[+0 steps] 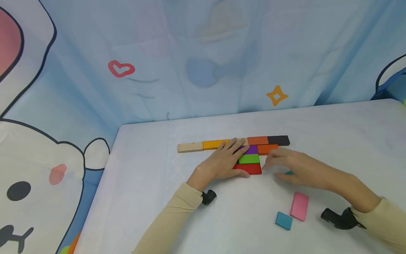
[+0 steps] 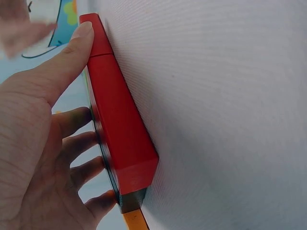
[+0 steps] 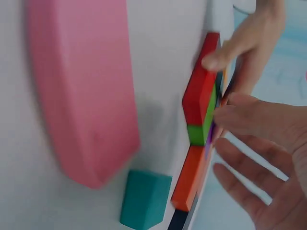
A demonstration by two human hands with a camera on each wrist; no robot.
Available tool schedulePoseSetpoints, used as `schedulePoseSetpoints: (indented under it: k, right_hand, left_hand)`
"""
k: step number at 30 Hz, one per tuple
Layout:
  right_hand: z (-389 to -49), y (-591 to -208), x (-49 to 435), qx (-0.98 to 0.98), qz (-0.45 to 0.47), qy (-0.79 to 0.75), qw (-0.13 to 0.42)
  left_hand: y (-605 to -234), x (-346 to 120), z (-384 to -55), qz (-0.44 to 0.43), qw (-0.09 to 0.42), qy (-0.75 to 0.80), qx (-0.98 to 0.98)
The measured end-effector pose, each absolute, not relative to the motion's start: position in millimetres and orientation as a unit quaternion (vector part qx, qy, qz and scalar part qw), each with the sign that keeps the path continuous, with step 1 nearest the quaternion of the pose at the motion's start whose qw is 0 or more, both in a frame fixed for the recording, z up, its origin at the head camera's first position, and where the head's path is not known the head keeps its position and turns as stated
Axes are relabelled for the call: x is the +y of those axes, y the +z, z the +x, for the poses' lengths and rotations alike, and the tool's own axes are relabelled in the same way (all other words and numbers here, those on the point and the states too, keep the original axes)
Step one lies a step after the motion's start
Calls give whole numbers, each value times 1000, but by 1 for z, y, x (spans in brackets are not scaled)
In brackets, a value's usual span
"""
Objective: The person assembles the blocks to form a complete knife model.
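My left hand (image 1: 223, 162) lies spread over the joined flat blocks, fingers stretched across them. In the left wrist view its thumb rests on the red blocks (image 2: 117, 115), which stand end to end. A green block (image 1: 248, 158), a purple block (image 1: 252, 150) and an orange block (image 1: 268, 149) show beside that hand. My right hand (image 1: 298, 167) hovers just right of the assembly, fingers loosely bent and holding nothing. A teal block (image 1: 289, 172) is mostly hidden beneath it. In the right wrist view, its fingertips (image 3: 224, 115) overlap the assembly's edge.
Along the back runs a row with a plain wood block (image 1: 190, 147), a yellow block (image 1: 215, 144), another orange block (image 1: 257, 140) and a black block (image 1: 278, 140). Nearer on the white table (image 1: 142, 197) lie a pink block (image 1: 299, 206) and a blue block (image 1: 283, 220). A curtain (image 1: 203, 91) hangs behind.
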State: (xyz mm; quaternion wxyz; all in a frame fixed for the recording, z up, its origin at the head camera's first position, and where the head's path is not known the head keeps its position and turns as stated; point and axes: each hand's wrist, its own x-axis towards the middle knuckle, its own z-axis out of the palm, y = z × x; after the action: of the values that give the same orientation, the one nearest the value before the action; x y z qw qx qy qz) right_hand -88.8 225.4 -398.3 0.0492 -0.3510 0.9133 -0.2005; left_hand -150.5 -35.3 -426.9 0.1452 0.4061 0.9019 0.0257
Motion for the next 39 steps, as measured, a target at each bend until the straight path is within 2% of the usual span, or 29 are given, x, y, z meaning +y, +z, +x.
schedulePoseSetpoints:
  k: [8, 14, 22, 30, 34, 39]
  right_hand:
    - [-38, -411, 247, 903, -375, -160, 135]
    - [-23, -420, 262, 901, -372, -157, 158]
    - [-20, -425, 268, 908, -365, -153, 135]
    - [-24, -416, 257, 913, -339, -174, 144]
    - [-38, -406, 247, 922, -324, -175, 120]
    - [-63, -398, 241, 926, -322, -190, 49]
  left_hand:
    - [-427, -35, -150, 407, 149, 31, 901]
    - [-426, -36, -150, 406, 151, 33, 901]
    - [-427, -36, -150, 409, 153, 39, 899]
    - [-426, -36, -151, 416, 146, 41, 897]
    - [-426, -36, -151, 414, 147, 40, 897]
    - [-426, -36, -152, 413, 150, 35, 898]
